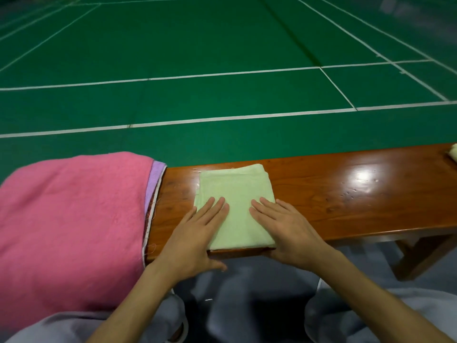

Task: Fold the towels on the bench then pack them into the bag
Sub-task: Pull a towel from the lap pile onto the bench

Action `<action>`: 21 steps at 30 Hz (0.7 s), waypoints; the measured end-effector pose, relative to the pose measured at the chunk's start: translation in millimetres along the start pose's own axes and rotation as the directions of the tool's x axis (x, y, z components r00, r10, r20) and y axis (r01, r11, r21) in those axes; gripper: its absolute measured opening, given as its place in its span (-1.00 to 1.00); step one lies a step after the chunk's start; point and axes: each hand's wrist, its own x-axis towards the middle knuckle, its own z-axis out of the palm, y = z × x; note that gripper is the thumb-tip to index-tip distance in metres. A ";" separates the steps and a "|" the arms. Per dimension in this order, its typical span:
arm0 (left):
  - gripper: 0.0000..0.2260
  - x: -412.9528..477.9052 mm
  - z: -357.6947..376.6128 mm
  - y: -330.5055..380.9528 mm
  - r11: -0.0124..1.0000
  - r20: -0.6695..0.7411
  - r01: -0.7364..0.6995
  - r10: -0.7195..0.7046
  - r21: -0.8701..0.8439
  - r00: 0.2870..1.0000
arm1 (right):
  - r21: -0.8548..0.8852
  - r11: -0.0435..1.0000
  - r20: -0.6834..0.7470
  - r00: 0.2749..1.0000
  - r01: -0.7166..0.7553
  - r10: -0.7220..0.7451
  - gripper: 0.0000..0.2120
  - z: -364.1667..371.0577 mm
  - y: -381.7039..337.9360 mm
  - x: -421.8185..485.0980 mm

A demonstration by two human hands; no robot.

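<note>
A light green towel (pixel 236 194), folded into a thick rectangle, lies on the glossy wooden bench (pixel 346 194) in front of me. My left hand (pixel 195 233) lies flat on the towel's near left corner, fingers straight, thumb hanging off the bench's front edge. My right hand (pixel 284 224) presses flat on the near right part of the towel. A big pink towel (pixel 74 219) is draped over the bench's left end, with a purple towel (pixel 154 184) showing beneath its right edge. No bag is in view.
At the bench's far right edge sits a pale yellow folded towel (pixel 453 154), mostly cut off. Beyond the bench spreads a green court floor (pixel 222 58) with white lines. My grey-clad knees (pixel 247 305) are below the bench.
</note>
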 end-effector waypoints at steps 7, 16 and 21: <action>-0.58 -9.4 -13.6 -6.2 0.947 -0.253 -0.057 -0.027 -0.316 0.967 | 0.340 0.938 -0.010 0.997 -0.068 0.076 -0.66 -44.9 8.1 -1.2; -0.84 17.2 -39.7 -16.9 0.333 0.040 0.239 -0.508 -0.912 0.860 | 0.902 0.417 -0.058 0.923 -0.115 0.382 -0.86 -45.6 32.5 29.8; -0.81 36.6 -27.0 -16.8 0.360 0.032 0.376 -0.685 -0.854 0.728 | 0.813 0.470 -0.071 0.744 -0.343 0.665 -0.69 -19.7 28.1 57.4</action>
